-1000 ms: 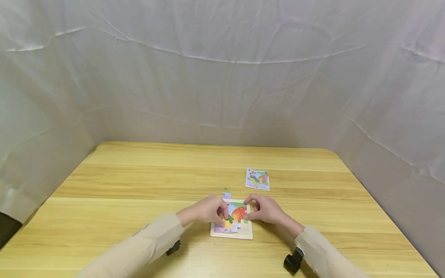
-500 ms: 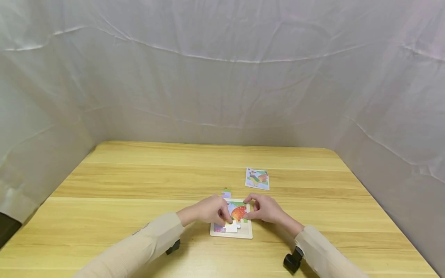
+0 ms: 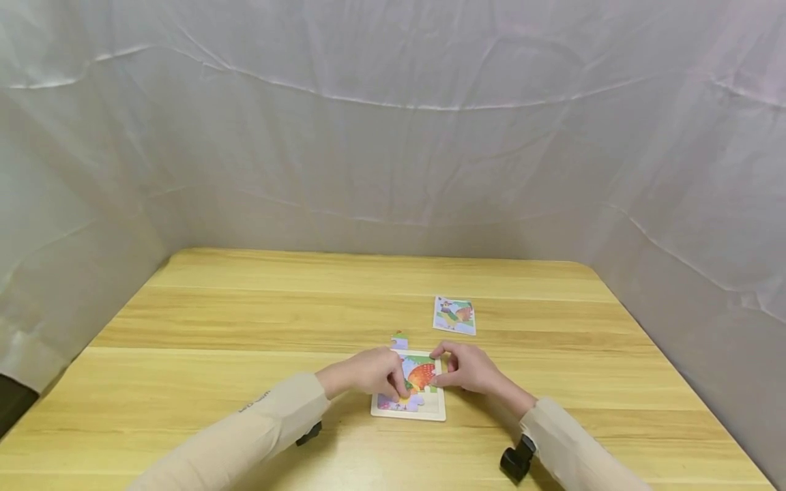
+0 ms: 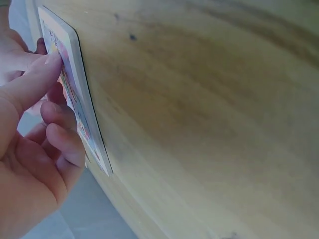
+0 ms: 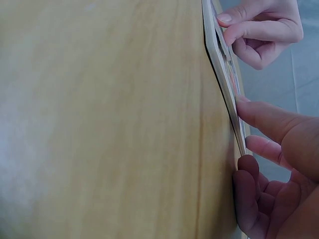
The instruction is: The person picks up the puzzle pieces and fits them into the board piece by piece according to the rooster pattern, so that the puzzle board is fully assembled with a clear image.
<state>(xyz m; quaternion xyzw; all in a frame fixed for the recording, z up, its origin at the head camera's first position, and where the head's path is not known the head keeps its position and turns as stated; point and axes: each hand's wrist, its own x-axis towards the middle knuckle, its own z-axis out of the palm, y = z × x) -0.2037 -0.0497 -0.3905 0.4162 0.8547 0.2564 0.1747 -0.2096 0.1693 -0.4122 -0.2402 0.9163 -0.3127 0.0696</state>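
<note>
A small square jigsaw puzzle in a pale wooden tray point(image 3: 434, 409) lies on the table, showing a red and yellow picture. The thumb and index finger of my left hand point(image 3: 374, 372) pinch a jigsaw piece point(image 3: 413, 403) at the tray's lower middle; in the right wrist view this piece point(image 5: 221, 40) sits slightly tilted above the tray. Bare wood shows in the tray's lower right corner. My right hand point(image 3: 469, 368) holds the tray's right side, thumb on the puzzle's edge and index finger at the upper right corner. My left hand covers the puzzle's left part.
Beyond the tray lies a loose jigsaw piece point(image 3: 400, 341), green and lilac. Farther back and to the right is a picture card point(image 3: 454, 316) with a similar picture. Grey cloth point(image 3: 393, 170) hangs behind the wooden table point(image 3: 245, 307) and along its sides.
Glare on the jigsaw piece under my left fingers has gone and its printed face shows again, as its tilt changed. My left fingertips shifted slightly. My right hand and the tray stay put.
</note>
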